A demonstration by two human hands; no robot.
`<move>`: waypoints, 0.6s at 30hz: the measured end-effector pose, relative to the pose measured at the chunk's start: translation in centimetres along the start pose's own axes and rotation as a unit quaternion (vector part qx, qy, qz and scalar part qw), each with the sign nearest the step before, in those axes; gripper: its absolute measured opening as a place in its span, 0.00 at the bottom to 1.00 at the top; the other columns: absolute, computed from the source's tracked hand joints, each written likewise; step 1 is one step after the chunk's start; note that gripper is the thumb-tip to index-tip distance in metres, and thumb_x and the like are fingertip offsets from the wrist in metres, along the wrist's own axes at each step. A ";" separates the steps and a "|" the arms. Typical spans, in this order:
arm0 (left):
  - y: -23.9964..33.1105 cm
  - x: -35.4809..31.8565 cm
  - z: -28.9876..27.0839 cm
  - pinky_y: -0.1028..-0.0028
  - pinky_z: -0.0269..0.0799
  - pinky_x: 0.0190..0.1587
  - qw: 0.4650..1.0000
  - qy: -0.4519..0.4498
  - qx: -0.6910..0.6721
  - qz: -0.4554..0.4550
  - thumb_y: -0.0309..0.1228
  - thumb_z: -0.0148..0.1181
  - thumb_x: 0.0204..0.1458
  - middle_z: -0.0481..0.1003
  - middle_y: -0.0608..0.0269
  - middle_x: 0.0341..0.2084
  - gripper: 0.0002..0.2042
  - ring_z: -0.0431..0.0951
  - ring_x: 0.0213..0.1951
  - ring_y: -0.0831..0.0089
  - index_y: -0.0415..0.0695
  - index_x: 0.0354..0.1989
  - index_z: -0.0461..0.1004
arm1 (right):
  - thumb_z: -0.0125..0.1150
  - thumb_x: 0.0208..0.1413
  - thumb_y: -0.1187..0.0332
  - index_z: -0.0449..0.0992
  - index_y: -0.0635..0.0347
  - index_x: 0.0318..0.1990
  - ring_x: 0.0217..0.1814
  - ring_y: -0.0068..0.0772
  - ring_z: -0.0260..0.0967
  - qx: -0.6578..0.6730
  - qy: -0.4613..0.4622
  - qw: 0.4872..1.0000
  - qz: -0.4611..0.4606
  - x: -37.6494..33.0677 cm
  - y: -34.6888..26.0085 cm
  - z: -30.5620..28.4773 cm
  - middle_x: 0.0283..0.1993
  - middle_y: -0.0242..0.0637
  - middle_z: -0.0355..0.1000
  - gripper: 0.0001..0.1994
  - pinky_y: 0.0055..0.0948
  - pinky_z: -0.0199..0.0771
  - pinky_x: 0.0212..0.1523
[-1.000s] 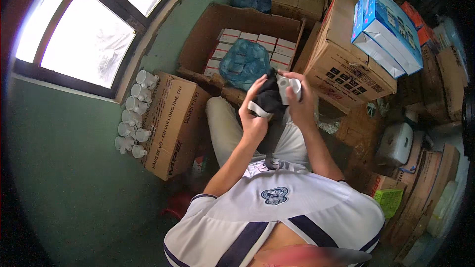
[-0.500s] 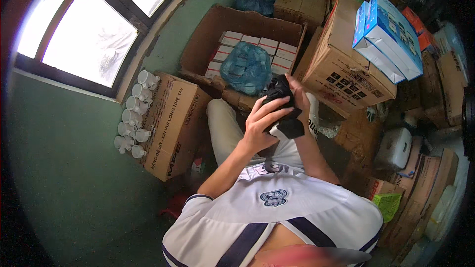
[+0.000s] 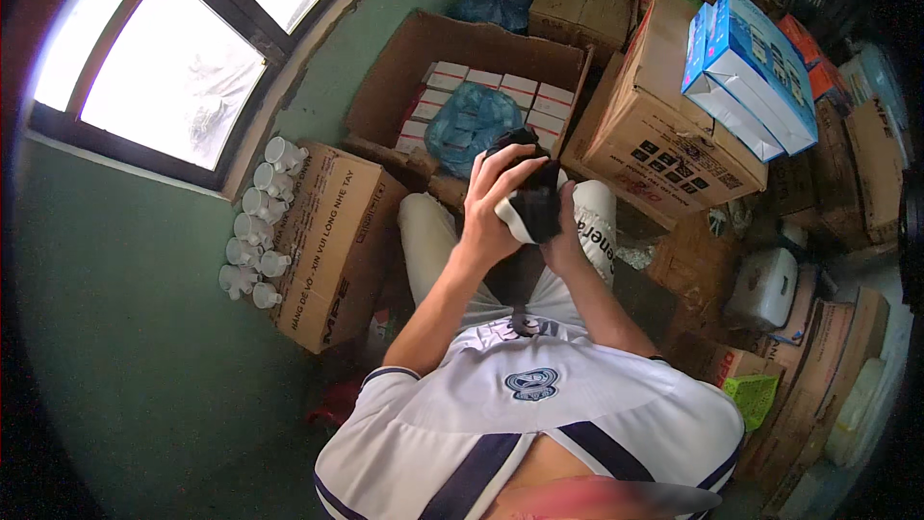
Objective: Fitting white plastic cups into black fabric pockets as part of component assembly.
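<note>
Above my lap, both hands hold a black item [image 3: 540,207] with a curved white edge; its exact kind is hard to make out. My left hand [image 3: 489,209] is closed round its left side, with the fingers wrapped over the black surface. On the right side my right hand [image 3: 562,241] grips it lower down, the fingers partly hidden behind it. Just beyond the hands is an open cardboard box [image 3: 390,72]. Inside it lie rows of small white boxes [image 3: 520,87] and a crumpled blue plastic bag [image 3: 469,127].
To the left stands a cardboard carton [image 3: 339,246] with several white cup-shaped pieces [image 3: 252,229] along its side, below the window. A large carton [image 3: 664,149] at the right bears blue-and-white boxes [image 3: 760,67]. A white container [image 3: 762,287] and a green basket [image 3: 751,397] sit farther right.
The black item has been turned and brought slightly left and nearer to me. My right hand has slid from its upper side down to its lower right.
</note>
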State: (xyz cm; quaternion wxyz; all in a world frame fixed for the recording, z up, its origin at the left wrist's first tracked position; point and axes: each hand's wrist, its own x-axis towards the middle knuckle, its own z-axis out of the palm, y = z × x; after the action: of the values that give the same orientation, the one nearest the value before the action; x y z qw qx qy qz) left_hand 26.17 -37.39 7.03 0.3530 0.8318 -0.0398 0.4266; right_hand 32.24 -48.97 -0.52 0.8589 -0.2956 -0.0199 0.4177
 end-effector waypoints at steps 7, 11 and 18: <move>1.2 -1.9 -0.3 0.50 0.66 0.69 0.989 -0.132 -0.062 0.021 0.20 0.73 0.34 0.74 0.52 0.62 0.32 0.72 0.66 0.49 0.46 0.56 0.81 | 0.43 0.63 0.23 0.75 0.57 0.61 0.58 0.36 0.78 0.152 -0.271 0.949 0.048 1.9 -2.7 -1.4 0.59 0.36 0.78 0.44 0.32 0.79 0.59; 0.3 -0.3 0.1 0.48 0.63 0.70 0.981 0.000 -0.115 -0.156 0.18 0.72 0.35 0.71 0.50 0.66 0.37 0.70 0.69 0.49 0.44 0.62 0.77 | 0.41 0.67 0.26 0.68 0.56 0.70 0.68 0.34 0.70 -0.142 0.084 0.986 -0.029 -1.6 -1.2 3.8 0.67 0.39 0.71 0.43 0.37 0.72 0.67; 1.9 -2.5 -2.0 0.59 0.74 0.63 0.981 -0.121 -0.119 -0.098 0.19 0.75 0.28 0.77 0.51 0.58 0.39 0.77 0.61 0.54 0.43 0.60 0.79 | 0.35 0.66 0.24 0.78 0.60 0.47 0.37 0.32 0.80 -0.075 0.025 0.996 -0.040 2.8 -3.2 -1.4 0.34 0.36 0.80 0.44 0.33 0.82 0.39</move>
State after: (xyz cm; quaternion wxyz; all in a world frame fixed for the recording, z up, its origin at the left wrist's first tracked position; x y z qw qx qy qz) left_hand 22.52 -38.17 7.05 0.4822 0.8293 -0.0508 0.2778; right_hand 36.70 -49.14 -0.54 0.8506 -0.3688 -0.0419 0.3725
